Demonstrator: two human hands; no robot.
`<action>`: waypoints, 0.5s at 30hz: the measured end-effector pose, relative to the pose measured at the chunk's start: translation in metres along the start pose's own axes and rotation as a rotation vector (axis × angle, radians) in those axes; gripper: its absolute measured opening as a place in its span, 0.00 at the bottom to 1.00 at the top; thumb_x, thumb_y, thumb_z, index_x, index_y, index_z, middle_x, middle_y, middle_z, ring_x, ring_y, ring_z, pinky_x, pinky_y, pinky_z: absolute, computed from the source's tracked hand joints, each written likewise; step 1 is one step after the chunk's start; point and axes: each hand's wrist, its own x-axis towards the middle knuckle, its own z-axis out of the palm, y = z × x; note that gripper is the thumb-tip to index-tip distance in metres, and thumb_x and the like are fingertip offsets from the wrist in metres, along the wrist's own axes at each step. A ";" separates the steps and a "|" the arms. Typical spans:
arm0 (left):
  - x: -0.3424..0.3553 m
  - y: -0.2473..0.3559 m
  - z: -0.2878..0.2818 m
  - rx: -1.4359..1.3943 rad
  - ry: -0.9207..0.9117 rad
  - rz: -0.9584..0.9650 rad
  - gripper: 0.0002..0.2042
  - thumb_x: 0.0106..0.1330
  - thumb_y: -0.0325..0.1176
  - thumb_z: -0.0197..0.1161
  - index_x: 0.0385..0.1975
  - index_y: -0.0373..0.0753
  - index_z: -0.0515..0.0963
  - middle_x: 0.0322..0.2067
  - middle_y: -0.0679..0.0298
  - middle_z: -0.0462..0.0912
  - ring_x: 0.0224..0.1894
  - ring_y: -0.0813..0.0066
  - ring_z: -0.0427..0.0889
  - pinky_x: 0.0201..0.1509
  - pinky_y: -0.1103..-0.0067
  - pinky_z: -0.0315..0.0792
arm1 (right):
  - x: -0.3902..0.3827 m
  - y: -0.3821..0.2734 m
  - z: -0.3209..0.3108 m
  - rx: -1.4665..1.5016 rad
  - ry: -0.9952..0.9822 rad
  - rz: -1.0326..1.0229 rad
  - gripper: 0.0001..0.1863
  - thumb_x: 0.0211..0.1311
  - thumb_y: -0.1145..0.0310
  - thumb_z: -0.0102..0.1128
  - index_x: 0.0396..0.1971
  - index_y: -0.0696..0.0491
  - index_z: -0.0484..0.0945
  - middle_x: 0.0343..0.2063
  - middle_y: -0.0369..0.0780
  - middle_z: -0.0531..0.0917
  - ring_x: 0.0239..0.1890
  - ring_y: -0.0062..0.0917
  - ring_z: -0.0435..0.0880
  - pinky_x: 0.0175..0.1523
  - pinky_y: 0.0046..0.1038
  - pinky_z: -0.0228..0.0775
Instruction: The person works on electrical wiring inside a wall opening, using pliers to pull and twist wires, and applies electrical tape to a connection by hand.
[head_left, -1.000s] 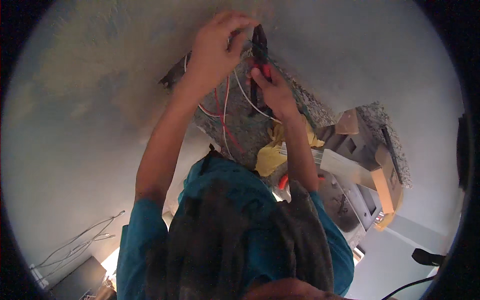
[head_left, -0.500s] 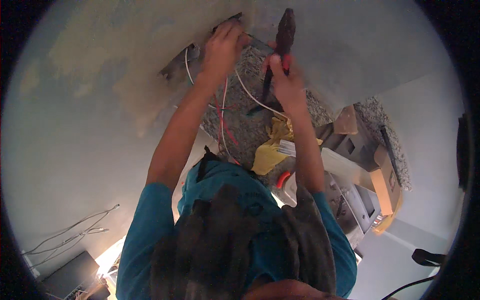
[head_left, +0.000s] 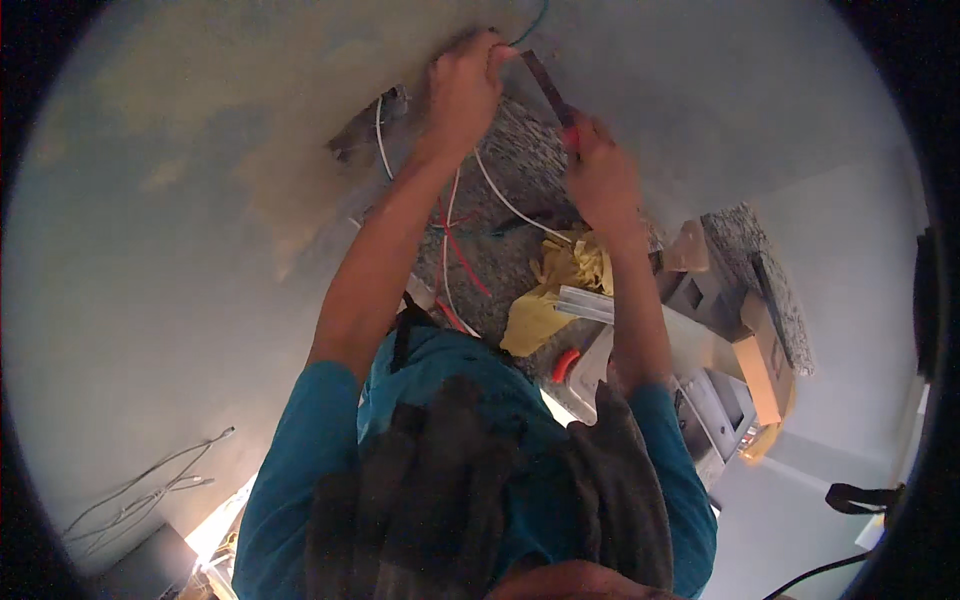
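Note:
My left hand [head_left: 465, 95] is raised to the wall, its fingertips pinched on a thin green wire [head_left: 533, 27] that curves up and away. Beside it, my right hand [head_left: 604, 180] is closed around the red handle of dark-jawed pliers [head_left: 546, 85]. The jaws point up and left, close to my left fingertips; whether they touch the wire I cannot tell. A white wire [head_left: 382, 140] comes out of a rough wall opening [head_left: 365, 125] left of my left hand. Below my hands hang another white wire [head_left: 505, 197] and red wires [head_left: 465, 262].
A speckled stone counter [head_left: 500, 270] lies below my hands. On it are a crumpled yellow wrapper [head_left: 535, 315], a red-orange object [head_left: 566, 365] and an open cardboard box [head_left: 762, 365]. Loose grey cables [head_left: 150, 490] hang at the lower left.
The pliers have tilted from upright to leaning left, their jaws now near my left fingertips. My right hand has moved slightly down and right. The green wire now curves upward from my left hand.

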 end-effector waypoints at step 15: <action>-0.004 -0.021 -0.002 -0.168 -0.142 0.073 0.13 0.58 0.16 0.60 0.42 0.36 0.75 0.40 0.52 0.84 0.42 0.52 0.86 0.45 0.65 0.79 | -0.019 -0.003 0.019 0.328 -0.198 0.173 0.14 0.70 0.66 0.56 0.50 0.56 0.76 0.31 0.44 0.82 0.32 0.34 0.81 0.38 0.34 0.72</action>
